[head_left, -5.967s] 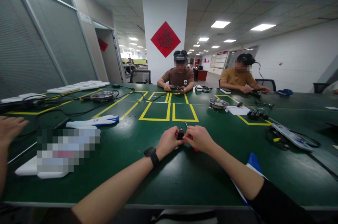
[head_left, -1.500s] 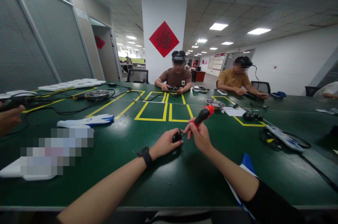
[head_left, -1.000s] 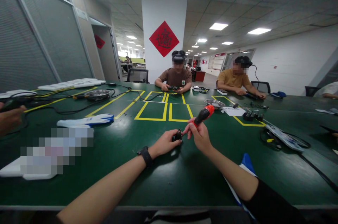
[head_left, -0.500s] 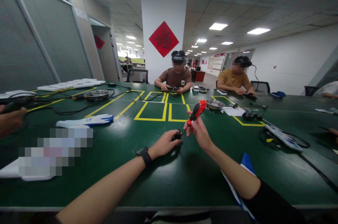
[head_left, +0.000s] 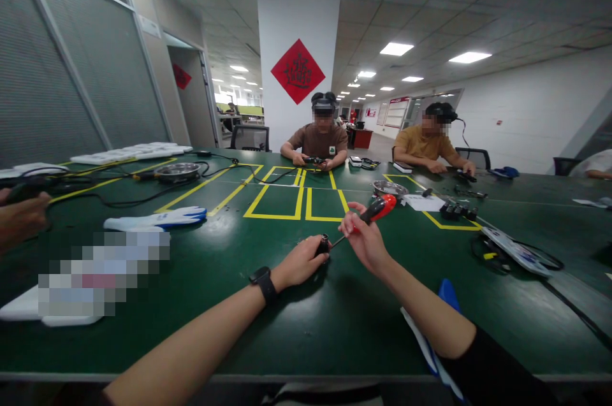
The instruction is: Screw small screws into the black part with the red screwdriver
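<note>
My left hand (head_left: pixel 302 259) is closed around a small black part with a round metallic top (head_left: pixel 324 241), close above the green table (head_left: pixel 268 342). Most of that part is hidden by my fingers, so its kind is unclear. My right hand (head_left: pixel 364 237) grips a red and black screwdriver (head_left: pixel 382 207) by the handle. The handle leans to the right, and its thin shaft points down-left to the side of the black part. Whether the tip touches the part is too small to tell.
White-and-blue gloves (head_left: pixel 157 219) lie at left, another glove (head_left: pixel 449 297) by my right forearm. Metal bowls (head_left: pixel 389 188), black blocks (head_left: pixel 459 210) and cables (head_left: pixel 488 253) stand farther off. Two people (head_left: pixel 318 135) sit opposite; another person's hand (head_left: pixel 23 218) shows at the left edge.
The screwdriver's handle has tilted down to the right and lies flatter. My right hand has turned with it, while my left hand stays nearly in place on the black part.
</note>
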Demonstrator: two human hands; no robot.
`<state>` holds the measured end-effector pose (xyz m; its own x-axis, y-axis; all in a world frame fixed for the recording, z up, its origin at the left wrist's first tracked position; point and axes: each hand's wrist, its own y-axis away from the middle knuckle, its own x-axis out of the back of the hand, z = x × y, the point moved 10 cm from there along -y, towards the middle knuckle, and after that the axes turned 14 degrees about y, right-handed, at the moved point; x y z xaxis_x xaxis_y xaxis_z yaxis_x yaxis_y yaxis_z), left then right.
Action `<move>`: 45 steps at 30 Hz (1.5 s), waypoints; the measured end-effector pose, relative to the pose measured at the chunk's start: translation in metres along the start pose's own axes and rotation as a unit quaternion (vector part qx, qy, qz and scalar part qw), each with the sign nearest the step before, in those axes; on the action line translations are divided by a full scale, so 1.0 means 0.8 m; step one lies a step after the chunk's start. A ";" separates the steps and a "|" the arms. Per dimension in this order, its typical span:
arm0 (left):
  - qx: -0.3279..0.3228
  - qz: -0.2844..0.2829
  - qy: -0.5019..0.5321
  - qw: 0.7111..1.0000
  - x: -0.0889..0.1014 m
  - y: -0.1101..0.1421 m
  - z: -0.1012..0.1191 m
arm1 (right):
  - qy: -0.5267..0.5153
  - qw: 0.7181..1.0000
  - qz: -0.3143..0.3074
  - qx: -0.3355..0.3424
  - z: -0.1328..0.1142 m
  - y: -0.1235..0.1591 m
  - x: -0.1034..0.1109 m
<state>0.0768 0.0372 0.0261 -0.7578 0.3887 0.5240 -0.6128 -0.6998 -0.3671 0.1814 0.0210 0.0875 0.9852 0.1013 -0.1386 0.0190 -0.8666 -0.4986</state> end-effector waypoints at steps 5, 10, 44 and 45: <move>-0.008 0.004 -0.003 1.000 0.002 0.001 0.001 | 0.068 0.997 0.031 0.012 -0.003 0.001 0.006; -0.011 0.004 -0.003 1.000 0.003 0.001 0.002 | 0.147 0.987 0.049 0.051 -0.015 0.002 0.007; -0.016 -0.002 0.019 1.000 0.000 -0.002 0.002 | 0.267 0.960 0.039 0.073 -0.018 0.015 0.005; -0.017 -0.002 0.022 1.000 0.000 -0.002 0.002 | 0.260 0.963 0.032 0.066 -0.014 0.016 0.004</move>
<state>0.0781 0.0375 0.0280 -0.7643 0.4179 0.4911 -0.6223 -0.6776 -0.3919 0.1865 0.0048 0.0907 0.9365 -0.2386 0.2569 -0.0331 -0.7895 -0.6128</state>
